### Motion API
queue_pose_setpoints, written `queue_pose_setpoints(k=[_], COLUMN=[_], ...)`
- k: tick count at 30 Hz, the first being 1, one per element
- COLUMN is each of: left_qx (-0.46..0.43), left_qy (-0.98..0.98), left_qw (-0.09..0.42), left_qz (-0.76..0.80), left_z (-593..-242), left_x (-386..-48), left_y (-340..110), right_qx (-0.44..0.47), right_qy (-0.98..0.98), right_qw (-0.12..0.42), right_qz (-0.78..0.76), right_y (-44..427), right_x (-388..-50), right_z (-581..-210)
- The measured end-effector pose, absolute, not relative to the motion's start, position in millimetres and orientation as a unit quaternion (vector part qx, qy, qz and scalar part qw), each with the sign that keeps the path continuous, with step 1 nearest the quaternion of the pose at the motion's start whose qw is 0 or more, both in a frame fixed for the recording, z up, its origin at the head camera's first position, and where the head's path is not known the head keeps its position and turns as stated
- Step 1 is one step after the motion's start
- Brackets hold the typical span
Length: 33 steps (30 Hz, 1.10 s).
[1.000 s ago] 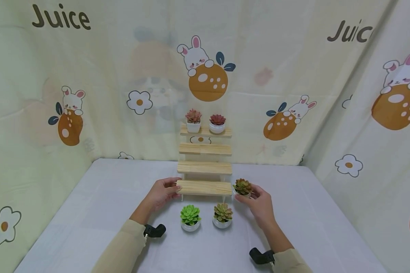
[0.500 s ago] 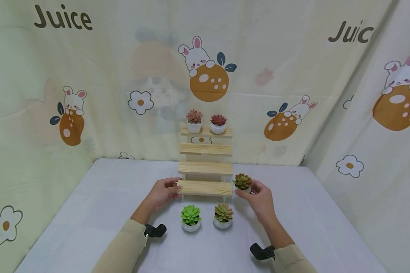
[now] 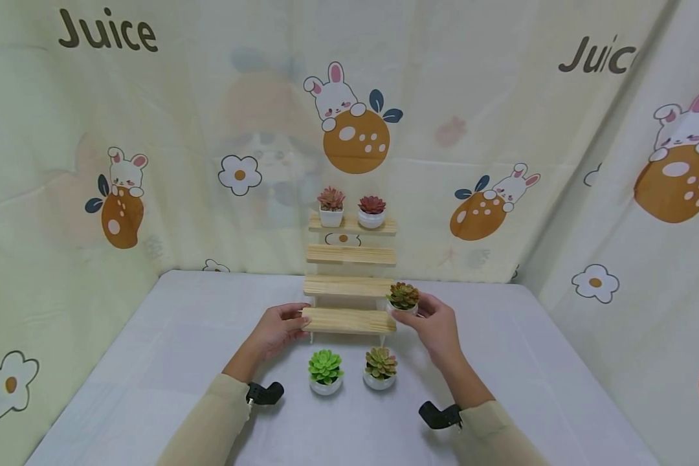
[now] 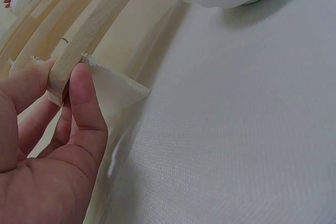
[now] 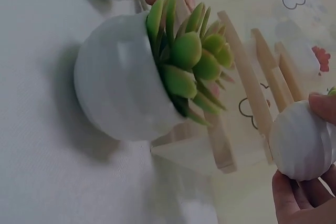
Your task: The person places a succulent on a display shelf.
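Observation:
A stepped wooden plant stand with several shelves stands mid-table. My left hand pinches the left end of its lowest shelf between thumb and fingers, as the left wrist view shows. In my right hand is a brown-green potted succulent, its white pot gripped between thumb and fingers. That pot is raised at the right end of the stand, near the second shelf from the bottom; whether it touches the shelf I cannot tell.
On the table before the stand sit a bright green succulent and a pinkish-green succulent, both in white pots. The top shelf bears a pale red succulent and a dark red one. A printed curtain hangs behind.
My right hand has lifted the brown-green potted succulent and carried it left, from beside the lowest shelf to the right end of the second. My left hand keeps its hold.

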<state>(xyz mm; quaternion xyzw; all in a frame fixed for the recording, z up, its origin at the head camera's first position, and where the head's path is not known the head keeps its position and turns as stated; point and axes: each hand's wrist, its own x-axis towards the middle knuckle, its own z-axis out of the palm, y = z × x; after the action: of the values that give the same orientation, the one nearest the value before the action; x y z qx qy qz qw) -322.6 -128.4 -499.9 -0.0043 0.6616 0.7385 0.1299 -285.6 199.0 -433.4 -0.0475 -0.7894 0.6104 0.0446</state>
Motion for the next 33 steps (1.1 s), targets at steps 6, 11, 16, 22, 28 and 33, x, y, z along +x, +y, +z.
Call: queue_pose_setpoints(k=[6, 11, 16, 22, 28, 33], left_qx=[-0.003, -0.004, -0.003, -0.002, 0.001, 0.002], left_qy=[0.66, 0.661, 0.661, 0.662, 0.663, 0.662], left_qw=[0.128, 0.129, 0.127, 0.126, 0.127, 0.127], left_qz=[0.74, 0.739, 0.739, 0.739, 0.738, 0.739], left_z=[-501.7, -501.0, -500.1, -500.8, -503.4, -503.9], left_x=[-322.9, -322.4, -321.7, -322.1, -323.6, -324.4], left_y=[-128.6, -128.0, -127.8, -127.5, -128.4, -128.8], right_qx=[-0.04, -0.03, -0.012, -0.002, 0.017, 0.028], right_qy=[-0.784, -0.786, -0.782, -0.78, -0.768, -0.756], right_qw=[0.046, 0.047, 0.051, 0.055, 0.05, 0.047], right_qz=[0.617, 0.616, 0.622, 0.623, 0.638, 0.652], right_y=[189.5, 182.5, 175.0, 164.4, 152.9, 143.9], right_x=[-290.7, -295.4, -300.4, -304.9, -309.1, -312.5], right_z=[-429.1, -424.4, -420.5, -415.3, -409.2, -403.1])
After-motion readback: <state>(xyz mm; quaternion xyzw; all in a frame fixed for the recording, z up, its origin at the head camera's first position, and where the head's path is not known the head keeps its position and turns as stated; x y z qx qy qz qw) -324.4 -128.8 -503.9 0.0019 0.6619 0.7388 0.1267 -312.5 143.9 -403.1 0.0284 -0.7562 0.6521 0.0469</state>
